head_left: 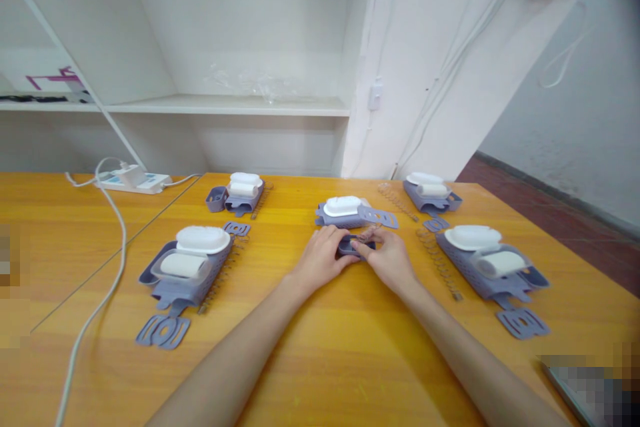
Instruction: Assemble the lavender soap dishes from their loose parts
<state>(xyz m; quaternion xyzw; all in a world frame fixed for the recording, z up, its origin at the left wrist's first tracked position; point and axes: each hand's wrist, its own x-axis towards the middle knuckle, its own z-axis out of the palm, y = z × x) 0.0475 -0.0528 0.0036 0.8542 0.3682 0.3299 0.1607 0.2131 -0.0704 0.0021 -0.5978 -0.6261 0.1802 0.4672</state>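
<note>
Two hands meet over the yellow table. Your left hand pinches the left end of the small purple tray, which lies flat with its long axis running left to right. Your right hand closes on its right end, fingertips pinching a coiled spring at its far edge.

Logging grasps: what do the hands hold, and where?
A small purple part: left hand on its left end, right hand on its right end, touching a spring.

Power strip at the table's far left — perhaps plastic wrap on the shelf.
</note>
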